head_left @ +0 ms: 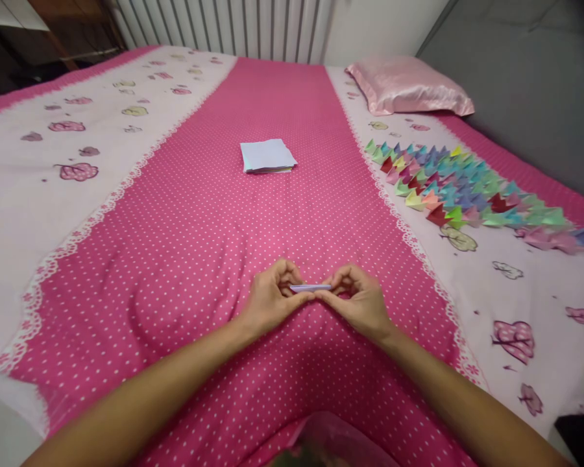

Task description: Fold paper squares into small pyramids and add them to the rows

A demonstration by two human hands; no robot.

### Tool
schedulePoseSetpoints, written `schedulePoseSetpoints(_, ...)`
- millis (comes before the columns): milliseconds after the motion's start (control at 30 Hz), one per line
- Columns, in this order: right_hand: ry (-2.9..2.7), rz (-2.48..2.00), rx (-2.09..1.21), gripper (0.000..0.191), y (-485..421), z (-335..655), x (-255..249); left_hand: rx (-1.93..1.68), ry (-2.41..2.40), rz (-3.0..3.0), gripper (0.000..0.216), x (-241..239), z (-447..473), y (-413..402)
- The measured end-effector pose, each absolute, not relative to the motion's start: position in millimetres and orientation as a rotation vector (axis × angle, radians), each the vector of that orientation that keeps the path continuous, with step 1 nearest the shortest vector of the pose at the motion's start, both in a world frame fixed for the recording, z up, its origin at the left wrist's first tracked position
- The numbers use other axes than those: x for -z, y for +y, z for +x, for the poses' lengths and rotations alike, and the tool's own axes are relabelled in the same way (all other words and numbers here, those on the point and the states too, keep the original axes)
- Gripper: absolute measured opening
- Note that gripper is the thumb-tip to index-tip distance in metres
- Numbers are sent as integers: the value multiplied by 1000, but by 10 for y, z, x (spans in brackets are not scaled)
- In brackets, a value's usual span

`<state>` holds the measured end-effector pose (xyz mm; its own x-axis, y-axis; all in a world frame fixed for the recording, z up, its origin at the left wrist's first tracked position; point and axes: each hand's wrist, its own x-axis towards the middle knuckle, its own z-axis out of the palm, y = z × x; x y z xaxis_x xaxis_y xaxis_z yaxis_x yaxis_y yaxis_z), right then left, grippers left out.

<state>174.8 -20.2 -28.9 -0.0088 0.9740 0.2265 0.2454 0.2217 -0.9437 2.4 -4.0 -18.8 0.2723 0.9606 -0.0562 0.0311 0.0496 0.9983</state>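
My left hand (271,299) and my right hand (357,299) meet low over the pink dotted bedspread (253,214), fingers curled and pinched. Between them they hold a narrow folded strip of pale lilac paper (310,287), each hand gripping one end. Farther off in the middle of the bed lies a small stack of square paper sheets (267,156), its top sheet pale blue-white. To the right, several folded paper triangles in many colours (460,191) lie in overlapping rows on the white border of the spread.
A shiny pink pillow (409,84) lies at the far right corner, beside a grey padded wall (525,84). A white ribbed radiator (224,26) runs behind the bed. A dark object (581,436) sits at the lower right corner.
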Motion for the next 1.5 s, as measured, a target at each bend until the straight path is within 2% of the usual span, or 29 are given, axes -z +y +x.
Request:
schedulePoseSetpoints(100, -1468, -1174, -927, 21, -194, 1764, 296, -879, 1008, 1304, 35, 186, 14, -28)
schedulePoseSetpoints(200, -1489, -1166, -922, 18, -191, 1777, 278, -823, 1015, 1408, 19, 177, -16, -17)
schedulePoseSetpoints(333, -1564, -1129, -914, 10, -207, 1770, 262, -924, 1016, 1530, 13, 172, -35, -38)
schedulePoseSetpoints(633, -1597, -1112, -932, 10, -234, 1754, 262, -1076, 1016, 1887, 11, 186, -1, -145)
schedulePoseSetpoints(933, -1553, -1095, -1000, 13, -205, 1766, 224, -1138, 989, 1829, 10, 190, 5, -160)
schedulePoseSetpoints(1300, -1449, -1039, -1320, 20, -127, 1863, 234, -1058, 995, 1726, 11, 152, -8, -130)
schedulePoseSetpoints(1500, -1430, -1084, -1298, 21, -81, 1937, 226, -1058, 1005, 1648, 10, 115, -34, -108)
